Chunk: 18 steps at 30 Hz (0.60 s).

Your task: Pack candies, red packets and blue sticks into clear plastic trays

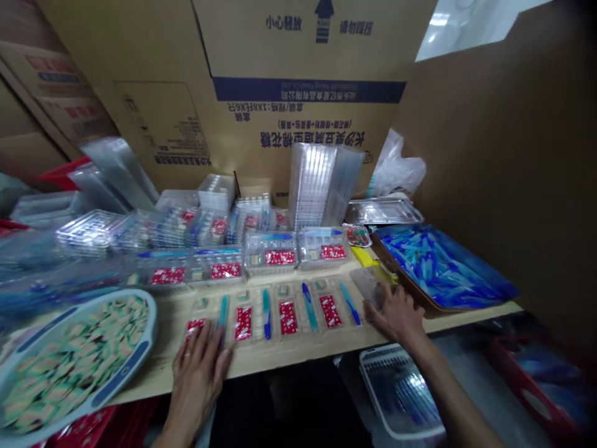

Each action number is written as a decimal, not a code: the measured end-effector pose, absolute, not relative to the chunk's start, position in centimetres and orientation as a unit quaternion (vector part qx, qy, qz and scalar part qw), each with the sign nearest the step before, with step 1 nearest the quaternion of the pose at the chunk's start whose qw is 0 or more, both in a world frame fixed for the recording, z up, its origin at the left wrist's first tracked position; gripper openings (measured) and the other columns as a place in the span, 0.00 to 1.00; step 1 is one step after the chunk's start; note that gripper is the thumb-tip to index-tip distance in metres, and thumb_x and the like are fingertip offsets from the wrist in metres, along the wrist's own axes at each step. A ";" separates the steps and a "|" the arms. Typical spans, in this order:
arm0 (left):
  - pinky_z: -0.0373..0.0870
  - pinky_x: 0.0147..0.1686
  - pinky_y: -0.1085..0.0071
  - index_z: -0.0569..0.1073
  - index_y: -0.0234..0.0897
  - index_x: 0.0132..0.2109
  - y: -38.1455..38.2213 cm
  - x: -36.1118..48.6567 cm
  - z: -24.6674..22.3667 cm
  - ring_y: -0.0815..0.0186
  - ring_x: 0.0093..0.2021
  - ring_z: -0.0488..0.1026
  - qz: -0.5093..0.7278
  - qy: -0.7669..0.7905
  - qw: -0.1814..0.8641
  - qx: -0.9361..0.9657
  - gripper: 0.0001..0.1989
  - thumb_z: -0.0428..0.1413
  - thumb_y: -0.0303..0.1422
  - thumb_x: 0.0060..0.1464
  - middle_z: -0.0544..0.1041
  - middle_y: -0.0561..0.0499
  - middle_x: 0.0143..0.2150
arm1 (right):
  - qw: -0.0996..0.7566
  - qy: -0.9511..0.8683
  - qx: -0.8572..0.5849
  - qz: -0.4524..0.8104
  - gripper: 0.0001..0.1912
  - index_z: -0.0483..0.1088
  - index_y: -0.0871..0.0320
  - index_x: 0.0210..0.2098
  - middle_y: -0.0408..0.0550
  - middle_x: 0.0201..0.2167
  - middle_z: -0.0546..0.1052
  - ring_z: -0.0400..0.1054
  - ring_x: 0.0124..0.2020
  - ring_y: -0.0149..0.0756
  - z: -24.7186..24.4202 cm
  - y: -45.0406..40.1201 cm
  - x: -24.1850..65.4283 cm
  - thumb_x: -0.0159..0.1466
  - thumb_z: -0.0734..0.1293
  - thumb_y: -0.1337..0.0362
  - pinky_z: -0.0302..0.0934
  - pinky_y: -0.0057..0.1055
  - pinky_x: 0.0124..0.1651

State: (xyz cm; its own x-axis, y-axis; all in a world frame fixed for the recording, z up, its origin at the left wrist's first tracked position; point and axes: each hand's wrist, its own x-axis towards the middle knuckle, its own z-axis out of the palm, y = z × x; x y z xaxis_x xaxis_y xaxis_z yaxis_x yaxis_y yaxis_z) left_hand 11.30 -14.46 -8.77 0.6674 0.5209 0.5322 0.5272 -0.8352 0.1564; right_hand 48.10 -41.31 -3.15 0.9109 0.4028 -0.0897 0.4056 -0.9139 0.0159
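Note:
My left hand (200,358) lies flat with fingers spread over the leftmost clear tray in a row, partly hiding its red packet (196,326) and a pen (223,311). Along the row, each tray has a red patterned packet (243,323), a small pastel piece (283,290) and a blue pen (266,313). At the row's right end, my right hand (396,314) has its fingers bent round a clear plastic piece (366,281). Blur and the fingers hide much of that piece.
Filled clear packs (270,252) and tall stacked trays (312,186) stand behind the row. A basin (152,326) of pastel pieces is at left; a box (433,303) of blue pens is at right. Cardboard (252,50) walls the back. Below sits a white basket (368,373).

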 end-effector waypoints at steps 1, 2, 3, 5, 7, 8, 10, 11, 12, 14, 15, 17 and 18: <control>0.55 0.68 0.49 0.67 0.43 0.68 -14.6 11.2 -8.7 0.49 0.72 0.59 -0.278 -0.287 0.005 -0.917 0.24 0.48 0.39 0.68 0.66 0.39 0.70 | 0.024 0.207 0.978 -0.025 0.35 0.55 0.57 0.71 0.71 0.66 0.59 0.58 0.65 0.67 -3.1 -41.4 47.8 0.71 0.57 0.46 0.55 0.59 0.58; 0.54 0.68 0.48 0.67 0.41 0.68 -14.8 11.0 -8.7 0.49 0.72 0.58 -0.274 -0.293 0.001 -0.916 0.25 0.48 0.39 0.68 0.65 0.39 0.71 | 0.029 0.212 0.977 0.000 0.35 0.54 0.58 0.72 0.72 0.68 0.56 0.55 0.67 0.68 -3.0 -41.5 47.2 0.71 0.57 0.47 0.54 0.60 0.60; 0.53 0.69 0.48 0.65 0.40 0.69 -15.0 10.9 -8.5 0.49 0.73 0.57 -0.279 -0.306 -0.003 -0.910 0.25 0.48 0.38 0.68 0.64 0.38 0.72 | 0.027 0.219 0.975 0.032 0.35 0.53 0.59 0.72 0.73 0.69 0.54 0.53 0.69 0.67 -2.8 -41.5 46.5 0.72 0.57 0.48 0.52 0.60 0.62; 0.52 0.69 0.48 0.62 0.39 0.71 -15.5 10.7 -8.0 0.49 0.74 0.55 -0.311 -0.344 -0.013 -0.886 0.27 0.48 0.37 0.69 0.62 0.37 0.73 | -0.003 0.254 0.964 0.083 0.34 0.52 0.59 0.73 0.72 0.71 0.52 0.52 0.70 0.63 -2.2 -41.0 44.4 0.73 0.54 0.50 0.52 0.58 0.63; 0.52 0.70 0.49 0.62 0.40 0.71 -15.9 10.8 -7.2 0.50 0.74 0.55 -0.330 -0.387 -0.022 -0.860 0.26 0.47 0.37 0.69 0.62 0.38 0.72 | -0.045 0.308 0.947 0.084 0.32 0.51 0.58 0.73 0.69 0.71 0.55 0.54 0.70 0.58 -1.9 -39.8 42.0 0.75 0.49 0.52 0.55 0.54 0.63; 0.51 0.70 0.48 0.64 0.40 0.70 -16.1 11.0 -6.8 0.50 0.74 0.54 -0.321 -0.406 -0.026 -0.855 0.25 0.46 0.37 0.69 0.63 0.39 0.72 | -0.056 0.334 0.938 0.070 0.31 0.51 0.57 0.73 0.68 0.71 0.55 0.54 0.70 0.56 -2.0 -39.1 40.8 0.75 0.48 0.52 0.55 0.53 0.63; 0.51 0.70 0.47 0.68 0.38 0.67 -16.5 11.3 -6.0 0.49 0.74 0.53 -0.265 -0.439 -0.036 -0.858 0.25 0.43 0.37 0.70 0.64 0.39 0.71 | -0.047 0.367 0.928 0.040 0.31 0.51 0.54 0.74 0.66 0.72 0.53 0.51 0.71 0.58 -2.5 -37.5 38.8 0.75 0.48 0.51 0.54 0.54 0.64; 0.51 0.70 0.46 0.70 0.37 0.67 -16.6 11.5 -5.7 0.48 0.74 0.53 -0.230 -0.454 -0.041 -0.860 0.25 0.42 0.36 0.70 0.65 0.39 0.71 | -0.032 0.366 0.929 0.029 0.31 0.52 0.52 0.74 0.65 0.73 0.52 0.50 0.72 0.61 -2.9 -36.9 38.3 0.75 0.49 0.51 0.54 0.55 0.64; 0.52 0.69 0.45 0.71 0.36 0.66 -16.6 11.5 -5.5 0.46 0.74 0.54 -0.200 -0.467 -0.045 -0.860 0.25 0.41 0.36 0.70 0.65 0.39 0.71 | -0.015 0.358 0.933 0.022 0.31 0.53 0.51 0.74 0.65 0.74 0.51 0.50 0.72 0.63 -3.3 -36.4 38.0 0.75 0.50 0.50 0.53 0.56 0.64; 0.53 0.68 0.43 0.71 0.35 0.65 -16.7 11.4 -5.2 0.45 0.73 0.56 -0.163 -0.492 -0.049 -0.853 0.25 0.40 0.36 0.70 0.67 0.39 0.70 | 0.013 0.331 0.943 0.012 0.30 0.54 0.49 0.73 0.66 0.73 0.52 0.52 0.70 0.66 -4.1 -35.9 38.2 0.75 0.50 0.50 0.53 0.58 0.63; 0.54 0.67 0.42 0.71 0.35 0.65 -16.8 11.2 -5.0 0.44 0.72 0.56 -0.156 -0.504 -0.048 -0.848 0.25 0.41 0.36 0.69 0.66 0.39 0.70 | 0.021 0.321 0.947 0.010 0.30 0.55 0.50 0.73 0.67 0.72 0.53 0.54 0.69 0.66 -4.4 -35.9 38.5 0.74 0.50 0.50 0.53 0.58 0.62; 0.55 0.67 0.42 0.69 0.33 0.66 -16.7 10.8 -4.7 0.42 0.72 0.56 -0.152 -0.517 -0.042 -0.841 0.26 0.43 0.39 0.69 0.62 0.37 0.72 | 0.028 0.316 0.948 0.009 0.31 0.56 0.51 0.72 0.69 0.71 0.55 0.57 0.67 0.67 -4.7 -35.9 39.3 0.74 0.51 0.48 0.54 0.58 0.62; 0.55 0.67 0.42 0.67 0.32 0.68 -16.6 10.6 -4.5 0.41 0.72 0.56 -0.150 -0.517 -0.041 -0.842 0.27 0.45 0.40 0.68 0.58 0.36 0.74 | 0.027 0.318 0.948 0.009 0.33 0.55 0.52 0.72 0.70 0.70 0.55 0.58 0.67 0.68 -4.7 -36.0 39.7 0.73 0.51 0.46 0.54 0.59 0.61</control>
State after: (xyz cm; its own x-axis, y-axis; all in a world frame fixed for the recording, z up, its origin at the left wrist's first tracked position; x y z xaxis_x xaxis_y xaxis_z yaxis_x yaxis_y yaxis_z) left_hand 10.64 -16.63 -4.50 0.4199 0.8831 0.2091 0.8585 -0.4613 0.2242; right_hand 39.67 -35.97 -4.73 0.7971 0.6039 -0.0006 0.6030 -0.7958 0.0560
